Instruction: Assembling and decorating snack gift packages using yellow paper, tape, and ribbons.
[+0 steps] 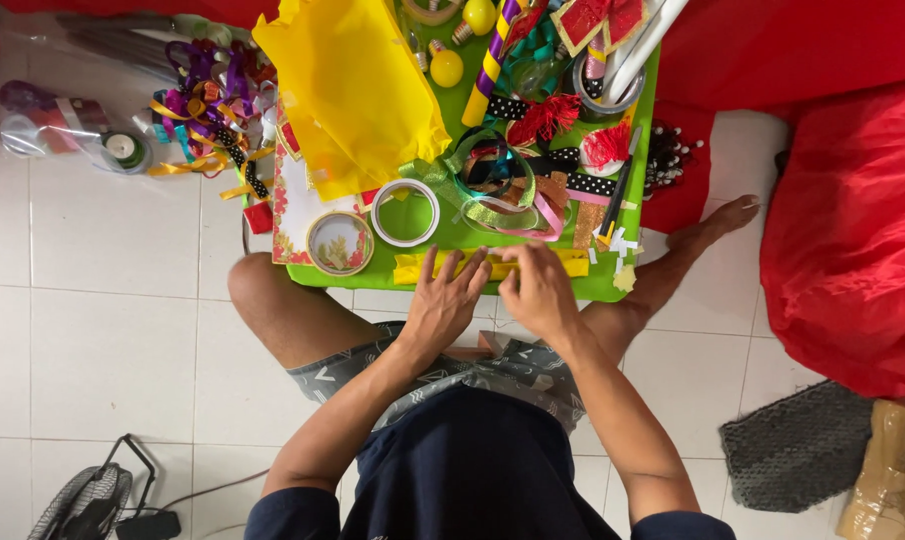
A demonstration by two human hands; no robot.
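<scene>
Both hands pressed a yellow paper strip (493,266) at the near edge of the green surface (613,285): left hand (445,300) flat, fingers spread; right hand (538,288) curled, pinching the strip.

A home floor used for crafts: white floor tiles (103,330), a low green table (613,285), ribbons (208,110), a floor fan (83,500).

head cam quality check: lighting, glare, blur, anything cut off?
Head view: even, soft light, only faint shadows under the green plastic tray; mild sheen on the white floor tiles, no harsh glare; left hand and right hand on the folded yellow paper strip look sharp; red fabric cropped at the right edge.
</scene>
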